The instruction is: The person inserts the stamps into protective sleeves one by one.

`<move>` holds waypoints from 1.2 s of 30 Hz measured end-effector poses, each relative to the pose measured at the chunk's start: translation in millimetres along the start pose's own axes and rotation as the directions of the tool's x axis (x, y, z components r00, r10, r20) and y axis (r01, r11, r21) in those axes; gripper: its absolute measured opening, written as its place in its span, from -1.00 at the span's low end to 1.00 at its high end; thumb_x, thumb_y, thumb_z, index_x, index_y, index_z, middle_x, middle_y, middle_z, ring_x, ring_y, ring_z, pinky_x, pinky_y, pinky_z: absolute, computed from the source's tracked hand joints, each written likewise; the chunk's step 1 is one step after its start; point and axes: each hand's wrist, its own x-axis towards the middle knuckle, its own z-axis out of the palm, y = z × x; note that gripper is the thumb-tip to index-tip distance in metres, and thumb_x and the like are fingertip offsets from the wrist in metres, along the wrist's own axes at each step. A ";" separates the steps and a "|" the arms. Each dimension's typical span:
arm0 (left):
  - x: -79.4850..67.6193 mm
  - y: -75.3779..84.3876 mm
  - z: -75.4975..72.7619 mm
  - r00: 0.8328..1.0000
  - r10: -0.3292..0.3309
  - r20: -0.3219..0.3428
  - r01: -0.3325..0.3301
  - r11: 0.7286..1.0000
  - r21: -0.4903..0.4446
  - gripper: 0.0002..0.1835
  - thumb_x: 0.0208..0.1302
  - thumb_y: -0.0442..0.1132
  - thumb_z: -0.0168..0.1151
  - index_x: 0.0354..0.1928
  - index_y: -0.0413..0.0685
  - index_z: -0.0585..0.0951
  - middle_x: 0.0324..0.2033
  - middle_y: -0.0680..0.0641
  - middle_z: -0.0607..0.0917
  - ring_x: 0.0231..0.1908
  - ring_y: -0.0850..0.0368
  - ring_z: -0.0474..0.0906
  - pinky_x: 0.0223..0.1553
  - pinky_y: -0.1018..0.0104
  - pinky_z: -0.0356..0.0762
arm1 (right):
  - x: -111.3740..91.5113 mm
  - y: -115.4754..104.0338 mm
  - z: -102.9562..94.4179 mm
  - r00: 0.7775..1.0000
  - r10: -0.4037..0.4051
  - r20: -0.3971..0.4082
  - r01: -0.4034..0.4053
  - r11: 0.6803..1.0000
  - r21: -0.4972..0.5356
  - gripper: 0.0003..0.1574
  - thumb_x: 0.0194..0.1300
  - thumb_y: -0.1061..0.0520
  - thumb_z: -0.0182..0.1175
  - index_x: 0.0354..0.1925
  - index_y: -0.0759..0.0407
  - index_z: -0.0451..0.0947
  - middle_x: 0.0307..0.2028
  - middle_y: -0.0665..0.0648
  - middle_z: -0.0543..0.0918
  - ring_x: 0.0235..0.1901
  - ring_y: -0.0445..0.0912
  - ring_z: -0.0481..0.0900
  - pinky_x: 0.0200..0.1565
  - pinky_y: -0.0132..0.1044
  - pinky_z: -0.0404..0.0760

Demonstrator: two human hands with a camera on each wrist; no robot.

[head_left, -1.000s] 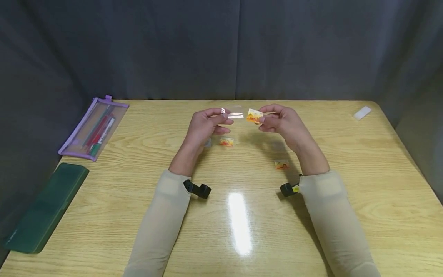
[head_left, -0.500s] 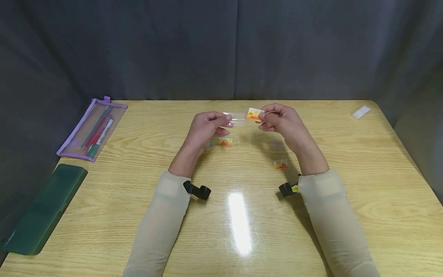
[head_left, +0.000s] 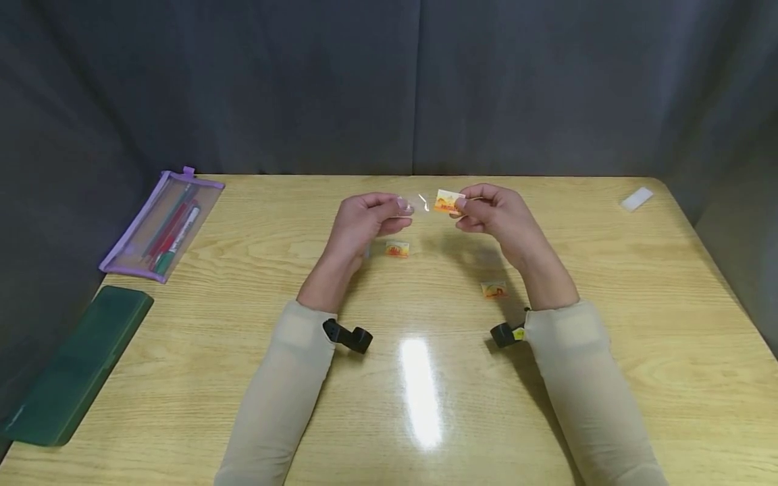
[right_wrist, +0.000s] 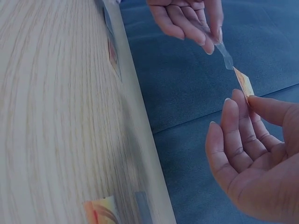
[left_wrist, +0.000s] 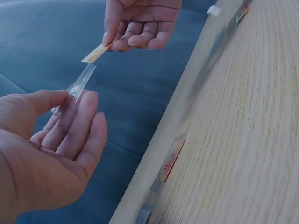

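Observation:
My left hand (head_left: 371, 219) pinches a small clear plastic sleeve (left_wrist: 83, 83) between thumb and fingers, raised above the table. Facing it, my right hand (head_left: 495, 212) pinches a small orange and yellow printed card (head_left: 448, 201) by its right edge. The sleeve's free end points at the card's left edge, with a narrow gap between them in the left wrist view. Below the left hand, another orange card (head_left: 398, 249) lies on the table. A third card (head_left: 494, 289) lies nearer, below the right hand.
On the left, a purple-edged mesh pouch (head_left: 164, 226) with several pens lies above a dark green case (head_left: 79, 364). A small white block (head_left: 637, 199) lies at the back right of the wooden table (head_left: 243, 351). A dark curtain (head_left: 292, 88) hangs behind.
The clear sleeve has turned and flexed in my left fingers, its glints shifting. My right hand keeps the card at nearly the same spot, and the cards on the table stay put.

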 end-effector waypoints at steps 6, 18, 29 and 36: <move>-0.3 -0.6 2.5 1.000 0.004 0.018 -0.005 0.999 0.048 -0.77 0.39 -0.37 0.25 0.01 -0.34 0.66 -0.18 -0.21 0.77 -0.39 0.26 0.79 -0.14 0.32 0.74 | 0.0 0.8 -0.7 1.000 -0.007 -0.017 0.007 1.000 -0.005 -0.79 0.47 0.15 0.20 -0.03 0.25 0.54 -0.30 -0.04 0.67 -0.36 -0.19 0.72 -0.17 -0.40 0.72; -1.5 -1.4 3.0 0.998 -0.033 0.045 0.031 0.999 0.027 -0.72 0.42 -0.31 0.27 0.08 -0.30 0.68 0.09 -0.23 0.71 -0.29 0.26 0.80 -0.07 0.32 0.72 | -0.4 -1.2 0.3 1.000 0.004 -0.014 -0.004 1.000 -0.008 -0.77 0.47 0.14 0.20 -0.02 0.26 0.56 -0.31 -0.05 0.68 -0.36 -0.20 0.72 -0.17 -0.41 0.72; -0.6 -2.9 2.7 0.998 -0.038 0.050 0.035 0.998 0.053 -0.72 0.39 -0.25 0.32 0.00 -0.31 0.71 -0.26 -0.17 0.83 -0.34 0.16 0.81 -0.14 0.24 0.74 | -1.7 -2.5 -0.5 0.999 0.036 -0.009 -0.036 0.998 -0.045 -0.63 0.45 0.10 0.24 0.05 0.36 0.57 -0.31 -0.10 0.71 -0.37 -0.24 0.71 -0.18 -0.45 0.70; -1.0 -2.7 3.4 0.998 -0.035 0.059 0.032 0.999 0.038 -0.68 0.38 -0.23 0.33 0.00 -0.38 0.69 -0.39 -0.08 0.81 -0.42 0.17 0.80 -0.23 0.28 0.74 | -0.5 -1.6 -0.6 0.999 0.043 -0.012 -0.044 0.998 -0.051 -0.64 0.44 0.09 0.26 0.02 0.36 0.58 -0.33 -0.09 0.71 -0.36 -0.22 0.72 -0.18 -0.43 0.71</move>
